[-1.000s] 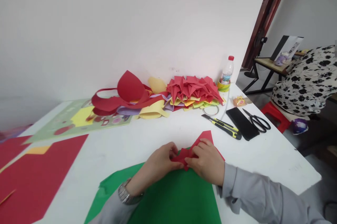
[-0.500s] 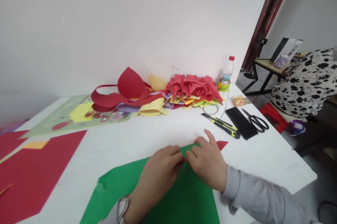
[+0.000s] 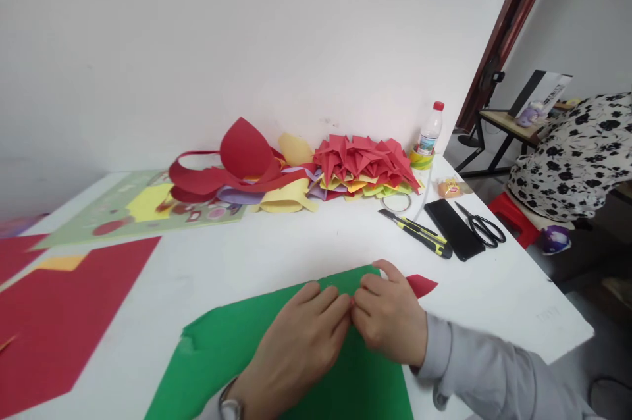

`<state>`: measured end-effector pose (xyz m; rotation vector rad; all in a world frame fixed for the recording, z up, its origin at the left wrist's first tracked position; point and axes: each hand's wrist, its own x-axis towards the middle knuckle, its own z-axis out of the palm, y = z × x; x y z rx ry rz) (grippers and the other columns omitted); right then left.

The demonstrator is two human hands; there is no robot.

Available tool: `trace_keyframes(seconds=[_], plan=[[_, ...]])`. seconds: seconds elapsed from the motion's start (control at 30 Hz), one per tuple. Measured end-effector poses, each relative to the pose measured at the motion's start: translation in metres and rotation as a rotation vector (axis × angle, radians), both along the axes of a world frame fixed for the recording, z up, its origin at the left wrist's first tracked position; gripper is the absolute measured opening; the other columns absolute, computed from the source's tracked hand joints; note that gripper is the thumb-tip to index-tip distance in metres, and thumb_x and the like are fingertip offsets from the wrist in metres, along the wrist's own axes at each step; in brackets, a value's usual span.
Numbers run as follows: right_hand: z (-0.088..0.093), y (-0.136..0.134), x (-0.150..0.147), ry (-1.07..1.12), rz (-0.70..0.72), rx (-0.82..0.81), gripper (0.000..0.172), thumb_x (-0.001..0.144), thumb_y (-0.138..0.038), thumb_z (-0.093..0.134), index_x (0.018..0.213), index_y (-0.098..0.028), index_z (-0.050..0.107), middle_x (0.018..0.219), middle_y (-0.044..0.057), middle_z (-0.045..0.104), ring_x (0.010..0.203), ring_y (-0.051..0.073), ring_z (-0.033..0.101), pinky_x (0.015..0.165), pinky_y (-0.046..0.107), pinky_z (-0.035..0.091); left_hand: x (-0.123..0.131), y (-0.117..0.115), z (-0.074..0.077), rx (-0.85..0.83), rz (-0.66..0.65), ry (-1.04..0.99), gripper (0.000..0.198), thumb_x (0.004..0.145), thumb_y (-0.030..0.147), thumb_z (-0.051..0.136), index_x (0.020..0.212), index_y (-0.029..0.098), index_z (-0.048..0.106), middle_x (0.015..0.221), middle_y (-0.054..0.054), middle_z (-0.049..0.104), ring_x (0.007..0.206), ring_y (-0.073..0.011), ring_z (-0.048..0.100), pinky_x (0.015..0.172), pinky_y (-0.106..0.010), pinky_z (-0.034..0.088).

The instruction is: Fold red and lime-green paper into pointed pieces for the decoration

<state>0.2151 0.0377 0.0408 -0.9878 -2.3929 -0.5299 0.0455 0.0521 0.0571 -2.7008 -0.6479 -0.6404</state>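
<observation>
Both my hands rest close together on a large green paper sheet [image 3: 232, 347] at the near edge of the white table [image 3: 306, 242]. My left hand [image 3: 301, 334] lies with its fingers pressed down and together. My right hand [image 3: 390, 318] is curled, its fingertips meeting the left's, pressing a folded red paper piece [image 3: 422, 284] flat. Only a red corner of that piece shows past my right hand. The rest is hidden under the fingers.
A heap of folded red, yellow and purple paper [image 3: 296, 173] lies along the wall. A utility knife [image 3: 415, 233], black phone [image 3: 453, 229], scissors [image 3: 481, 226], tape ring [image 3: 395, 203] and water bottle [image 3: 428, 131] are at the right. Red sheets [image 3: 59, 315] lie left. A person in a floral top [image 3: 577, 157] sits beyond.
The red paper stood up between my fingers before; now it is pressed flat under both hands with just a corner showing. My hands have moved slightly toward me.
</observation>
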Motion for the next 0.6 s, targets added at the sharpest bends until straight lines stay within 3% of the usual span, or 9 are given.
trace_keyframes(seconds=[0.17,0.4,0.6], plan=[[0.002,0.002,0.001,0.008,-0.009,0.113,0.034,0.086,-0.006,0.046,0.056,-0.019,0.054,0.055,-0.001,0.046,0.064,0.016,0.043,0.093,0.042,0.038,-0.006,0.007,0.002,0.035,0.077,0.117,0.027,0.080,0.001,0.051,0.061,0.019,0.056,0.064,-0.001,0.055,0.061,-0.0186,0.047,0.059,-0.036,0.027],[0.003,0.000,0.001,-0.060,-0.032,0.015,0.032,0.084,-0.007,0.050,0.055,-0.019,0.052,0.056,0.000,0.047,0.066,0.017,0.043,0.085,0.041,0.041,-0.008,0.009,0.000,0.016,0.000,0.149,0.024,0.077,0.007,0.059,0.058,0.021,0.057,0.059,0.000,0.053,0.058,-0.0177,0.044,0.057,-0.037,0.025],[0.009,0.001,0.006,-0.009,-0.089,0.050,0.035,0.084,-0.004,0.049,0.053,-0.020,0.053,0.055,-0.001,0.044,0.065,0.016,0.043,0.090,0.038,0.040,-0.012,0.012,0.011,0.049,0.012,0.180,0.027,0.081,0.005,0.055,0.060,0.021,0.058,0.059,0.000,0.053,0.057,-0.0168,0.044,0.055,-0.037,0.024]])
